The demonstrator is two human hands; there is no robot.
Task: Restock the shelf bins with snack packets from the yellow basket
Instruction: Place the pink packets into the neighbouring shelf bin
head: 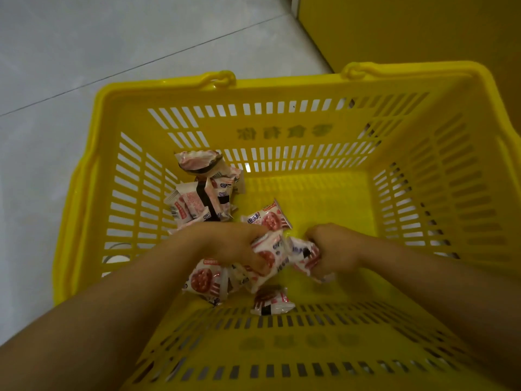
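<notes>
Floor tiles [84, 66] of pale grey are seen beneath and to the left of a yellow slotted plastic basket [282, 87], and a flat yellow panel [408, 29] stands just beyond its far right corner. Two yellow handles [222, 80] are folded down along the far rim. Inside the basket, white-and-pink plastic snack packets [210, 198] are gathered toward the left, several of them piled against the far left wall. A single packet [267, 218] lies just beyond the hands, and a loose packet [272, 301] rests against the near wall.

Both forearms are reached in over the near rim, and part of the pile is hidden beneath them. The left hand [234, 246] is curled around a crumpled packet [267, 258], with further packets [203, 280] bunched under its wrist. The right hand [335, 249] is closed round a second packet [303, 253], its fingers tucked underneath. The two held packets are seen touching between the hands.
</notes>
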